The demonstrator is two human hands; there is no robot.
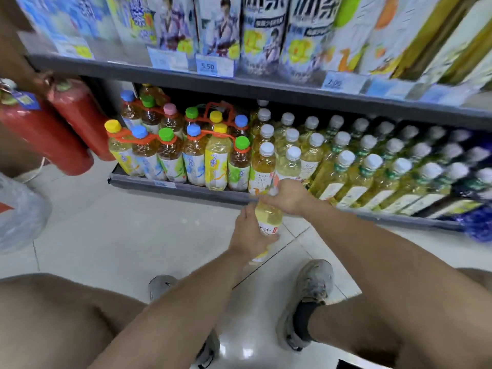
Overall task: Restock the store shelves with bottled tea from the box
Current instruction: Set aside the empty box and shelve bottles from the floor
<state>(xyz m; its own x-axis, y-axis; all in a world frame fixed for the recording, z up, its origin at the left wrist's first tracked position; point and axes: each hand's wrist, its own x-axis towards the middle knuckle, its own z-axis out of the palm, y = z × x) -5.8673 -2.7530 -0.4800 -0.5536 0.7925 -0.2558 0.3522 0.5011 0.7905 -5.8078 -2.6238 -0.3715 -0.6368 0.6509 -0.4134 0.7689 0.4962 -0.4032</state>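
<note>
A bottle of pale yellow tea (269,218) with a white label is held in both hands, just in front of the bottom shelf (181,188). My left hand (249,235) grips its lower body from the left side. My right hand (288,197) grips its top, covering the cap. Rows of white-capped tea bottles (292,155) stand on the shelf directly behind. The box is out of view.
Multi-packs with coloured caps (173,145) fill the shelf's left end. Two red fire extinguishers (77,115) lean at the left, beside a clear plastic bag (18,209). Tall cartons (266,33) line the upper shelf. My knees and grey shoes (314,288) are on the white tile floor.
</note>
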